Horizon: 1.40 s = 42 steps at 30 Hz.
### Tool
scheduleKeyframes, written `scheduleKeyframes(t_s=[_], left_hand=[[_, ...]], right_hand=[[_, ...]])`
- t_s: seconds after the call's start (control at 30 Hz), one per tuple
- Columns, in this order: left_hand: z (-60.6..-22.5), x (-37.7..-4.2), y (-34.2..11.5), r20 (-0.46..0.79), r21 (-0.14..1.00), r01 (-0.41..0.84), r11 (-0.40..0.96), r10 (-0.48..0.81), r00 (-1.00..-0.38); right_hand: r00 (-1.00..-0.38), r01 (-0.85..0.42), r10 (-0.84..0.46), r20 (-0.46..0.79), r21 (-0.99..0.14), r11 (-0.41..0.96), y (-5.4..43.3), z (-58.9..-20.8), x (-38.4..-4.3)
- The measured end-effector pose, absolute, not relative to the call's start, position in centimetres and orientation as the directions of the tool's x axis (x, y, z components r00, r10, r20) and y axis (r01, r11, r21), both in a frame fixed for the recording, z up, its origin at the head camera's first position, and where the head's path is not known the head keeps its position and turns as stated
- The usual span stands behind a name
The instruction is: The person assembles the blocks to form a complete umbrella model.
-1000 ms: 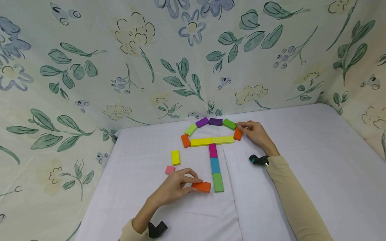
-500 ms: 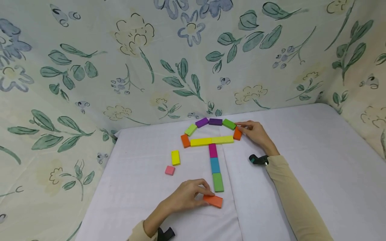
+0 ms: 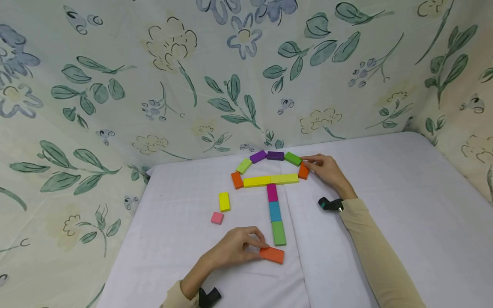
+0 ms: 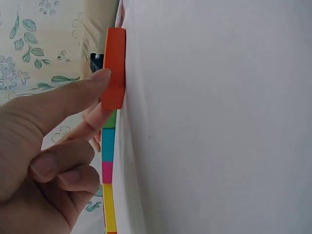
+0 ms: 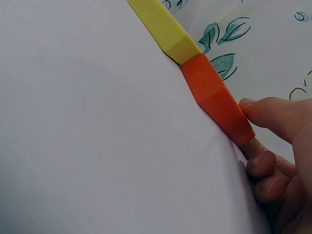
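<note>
My left hand (image 3: 236,247) pinches an orange block (image 3: 274,255) between thumb and finger, just below the stem's lower end. In the left wrist view the thumb lies against this orange block (image 4: 115,53). A green block (image 3: 279,233), a blue block (image 3: 274,211) and a magenta block (image 3: 272,192) form the stem. It meets a bar of two yellow blocks (image 3: 256,182). My right hand (image 3: 327,172) pinches another orange block (image 3: 303,171) at the bar's right end. The right wrist view shows thumb and finger on either side of that orange block (image 5: 219,100).
Above the bar, an arch runs through a green block (image 3: 293,158), two purple blocks (image 3: 275,155), a light green block (image 3: 244,165) and an orange block (image 3: 237,180). Left of the stem lie a yellow block (image 3: 224,202) and a small pink block (image 3: 217,218). Floral cloth (image 3: 173,85) hangs behind.
My left hand has carried its orange block right and toward the front, from beside the green block to below it, then shifted slightly back up. The right hand has stayed put.
</note>
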State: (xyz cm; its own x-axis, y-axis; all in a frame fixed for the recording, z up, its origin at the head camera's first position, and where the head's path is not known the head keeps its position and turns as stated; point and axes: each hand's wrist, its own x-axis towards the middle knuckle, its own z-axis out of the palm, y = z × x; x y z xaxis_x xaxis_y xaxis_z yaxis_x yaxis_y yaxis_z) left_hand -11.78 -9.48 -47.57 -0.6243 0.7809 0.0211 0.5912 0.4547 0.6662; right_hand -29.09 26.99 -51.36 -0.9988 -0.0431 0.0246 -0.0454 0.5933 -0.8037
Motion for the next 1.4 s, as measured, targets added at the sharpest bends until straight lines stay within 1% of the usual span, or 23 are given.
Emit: scheduleKeyframes(t_s=[0.17, 0.33, 0.8, 1.0, 1.13, 1.23, 1.3, 1.4], left_hand=[[-47.6, -12.1, -9.3, 0.022, 0.662, 0.581, 0.473, 0.763, -0.646], [-47.6, -12.3, -9.2, 0.027, 0.641, 0.599, 0.480, 0.765, -0.643], [-47.4, -12.5, -9.2, 0.030, 0.627, 0.606, 0.490, 0.762, -0.647], [-47.5, -12.4, -9.1, 0.029, 0.623, 0.610, 0.490, 0.765, -0.643], [-47.6, -12.4, -9.1, 0.026, 0.617, 0.615, 0.492, 0.768, -0.640], [-47.6, -12.4, -9.1, 0.020, 0.619, 0.609, 0.496, 0.765, -0.643], [-47.6, -12.4, -9.1, 0.016, 0.622, 0.604, 0.498, 0.763, -0.646], [-47.6, -12.5, -9.2, 0.010, 0.627, 0.597, 0.501, 0.761, -0.649]], right_hand=[[-0.999, -0.050, -0.045, 0.029, -0.800, 0.598, 26.9, -51.4, -29.1], [-0.998, -0.055, -0.047, 0.034, -0.796, 0.603, 26.8, -51.2, -29.1], [-0.998, -0.053, -0.044, 0.032, -0.802, 0.595, 26.6, -50.8, -29.0], [-0.999, -0.033, -0.044, 0.009, -0.814, 0.580, 27.1, -50.5, -28.2], [-0.997, -0.067, -0.071, 0.030, -0.793, 0.606, 26.5, -49.6, -26.1], [-0.992, -0.120, -0.100, 0.074, -0.780, 0.614, 25.0, -48.7, -23.3], [-0.986, -0.156, -0.142, 0.089, -0.796, 0.585, 23.9, -48.2, -20.9], [-0.970, -0.170, -0.238, 0.053, -0.845, 0.506, 22.2, -47.8, -17.1]])
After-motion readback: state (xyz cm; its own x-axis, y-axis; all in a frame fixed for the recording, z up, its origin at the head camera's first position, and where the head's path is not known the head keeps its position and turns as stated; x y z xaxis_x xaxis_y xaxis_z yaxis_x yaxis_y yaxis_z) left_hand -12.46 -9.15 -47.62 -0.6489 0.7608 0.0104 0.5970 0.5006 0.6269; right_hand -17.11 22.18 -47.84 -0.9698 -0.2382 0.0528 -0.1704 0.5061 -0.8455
